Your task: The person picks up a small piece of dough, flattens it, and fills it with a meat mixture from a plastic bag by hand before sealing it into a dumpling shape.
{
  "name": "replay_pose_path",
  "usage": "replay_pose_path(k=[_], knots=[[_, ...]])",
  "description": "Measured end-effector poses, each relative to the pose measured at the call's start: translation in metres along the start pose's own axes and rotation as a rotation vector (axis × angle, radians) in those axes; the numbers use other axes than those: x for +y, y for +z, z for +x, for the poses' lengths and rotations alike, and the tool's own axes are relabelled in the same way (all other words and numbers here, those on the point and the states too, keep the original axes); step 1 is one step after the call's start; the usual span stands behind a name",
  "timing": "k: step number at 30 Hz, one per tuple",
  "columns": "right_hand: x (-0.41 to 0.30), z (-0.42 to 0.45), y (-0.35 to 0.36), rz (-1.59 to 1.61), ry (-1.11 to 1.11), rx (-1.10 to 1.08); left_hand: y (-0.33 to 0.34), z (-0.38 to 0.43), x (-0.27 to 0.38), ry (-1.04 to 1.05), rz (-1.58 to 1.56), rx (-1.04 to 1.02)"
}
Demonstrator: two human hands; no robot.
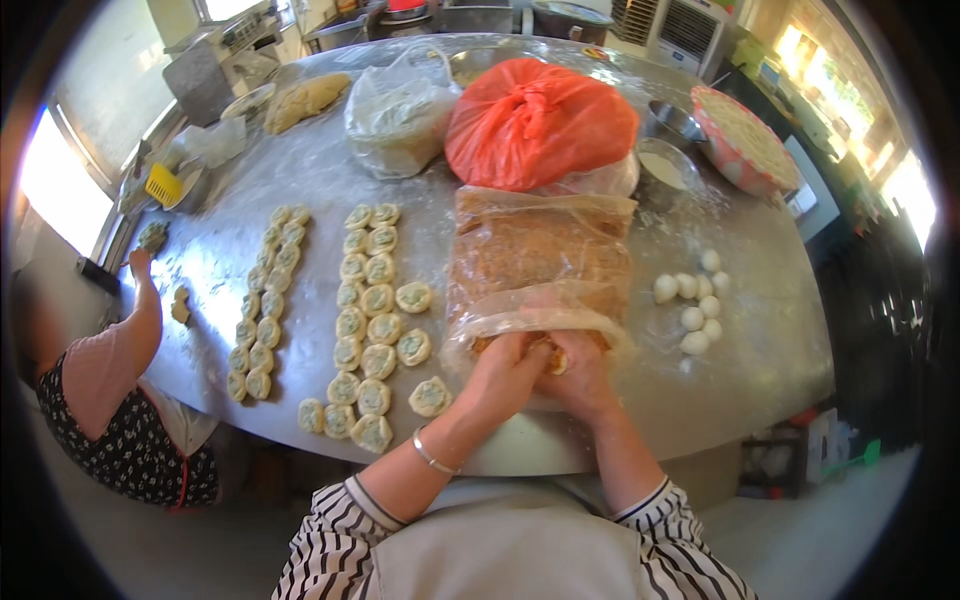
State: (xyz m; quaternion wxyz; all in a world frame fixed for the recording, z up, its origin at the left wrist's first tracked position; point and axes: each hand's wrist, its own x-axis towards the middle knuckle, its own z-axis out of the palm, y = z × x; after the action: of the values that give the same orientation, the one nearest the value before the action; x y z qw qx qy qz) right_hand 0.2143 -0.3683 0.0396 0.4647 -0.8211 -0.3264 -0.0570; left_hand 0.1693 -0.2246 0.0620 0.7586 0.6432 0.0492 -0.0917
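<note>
A large clear plastic bag [540,247] of reddish-brown, crumbly food lies on the metal table with its mouth towards me. At that mouth, my left hand [514,367] and my right hand [577,371] meet, fingers bent around a small pale piece [557,361] coated with the brown food. Which hand bears the piece is hard to tell; some fingertips are hidden between the hands and in the bag. Right of the bag lie several small white balls [703,307]. To the left, round dough pieces with green-flecked filling [379,300] stand in rows.
Behind the bag sit a tied red plastic bag [540,124], a white plastic bag [397,120], a bowl of white powder [664,169] and a large red-and-white basin [742,142]. At the left, a co-worker's hand [139,261] touches a greenish lump. Dough [307,101] lies at the back left.
</note>
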Motion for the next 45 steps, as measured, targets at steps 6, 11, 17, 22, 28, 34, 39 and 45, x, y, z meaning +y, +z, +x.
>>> replay_pose_path(k=[6, 11, 17, 22, 28, 34, 39, 45], knots=[[-0.007, -0.006, -0.003, 0.237, 0.219, 0.146, 0.0, -0.015, 0.008, -0.202, -0.637, -0.066], [-0.023, -0.007, 0.012, 0.137, 0.425, 0.198, 0.012, -0.014, -0.015, -0.186, -0.466, 0.022], [-0.028, -0.005, -0.004, 0.174, 0.203, 0.082, -0.005, -0.013, -0.002, -0.175, -0.612, -0.005], [-0.019, -0.007, -0.019, 0.003, 0.092, -0.042, -0.014, -0.018, -0.002, -0.305, -0.553, -0.143], [-0.017, -0.004, -0.009, -0.056, 0.004, -0.141, -0.014, -0.015, -0.01, -0.227, -0.061, -0.089], [-0.003, -0.006, 0.006, 0.085, 0.019, -0.007, -0.007, -0.012, -0.01, -0.117, -0.307, 0.039], [0.006, -0.006, 0.02, -0.078, 0.034, 0.034, -0.015, -0.019, -0.006, -0.166, -0.589, -0.05], [0.011, -0.009, 0.015, 0.027, 0.276, 0.027, 0.004, 0.002, -0.031, 0.081, -0.113, 0.07]])
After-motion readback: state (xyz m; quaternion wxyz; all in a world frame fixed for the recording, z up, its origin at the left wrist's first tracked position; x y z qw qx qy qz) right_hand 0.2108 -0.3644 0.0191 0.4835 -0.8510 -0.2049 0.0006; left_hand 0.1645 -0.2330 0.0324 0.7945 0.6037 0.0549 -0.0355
